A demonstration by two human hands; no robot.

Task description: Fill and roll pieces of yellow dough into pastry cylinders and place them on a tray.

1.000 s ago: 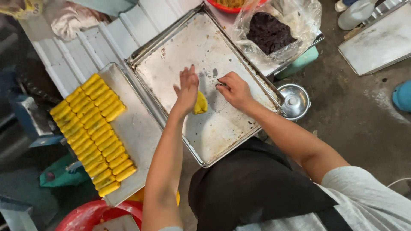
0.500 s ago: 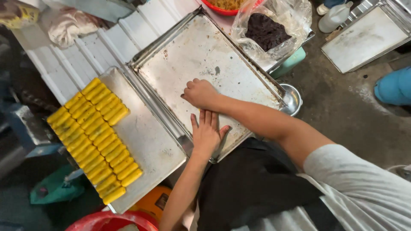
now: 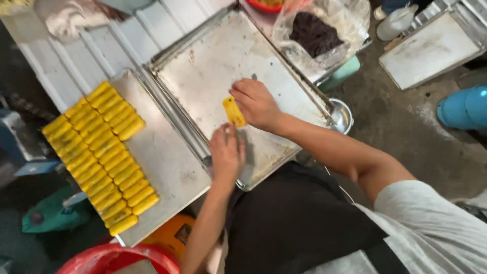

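Nearest to me: black apron (image 3: 299, 223) and grey sleeve (image 3: 431, 228) at frame bottom, red tub rim (image 3: 116, 256) at lower left. Left hand (image 3: 227, 155) sits flat near the front edge of the big metal tray (image 3: 203, 66), fingers together and extended, pointing up toward the roll; its grip is open, nothing in it. Fingertips look just below the yellow roll (image 3: 234, 110), touching or not I cannot tell. Right hand (image 3: 256, 104) is just beyond, fingers curled, pinching the right side of that yellow roll, so its grip is closed on it. The roll stands tilted, at the middle of the big tray, lower end at or near the tray surface. Left of it, a second flat tray (image 3: 162, 167) carries two long rows of finished yellow rolls (image 3: 99, 152), packed side by side, running diagonally. Small steel bowl (image 3: 342, 115) at the big tray's right edge, partly hidden by the forearm. Farther: clear plastic bag of dark filling (image 3: 314, 33) at the tray's far corner, red bowl (image 3: 266, 5) behind it, another metal tray (image 3: 431, 48) well apart on the floor at right, blue container (image 3: 464, 106) at the far right edge.
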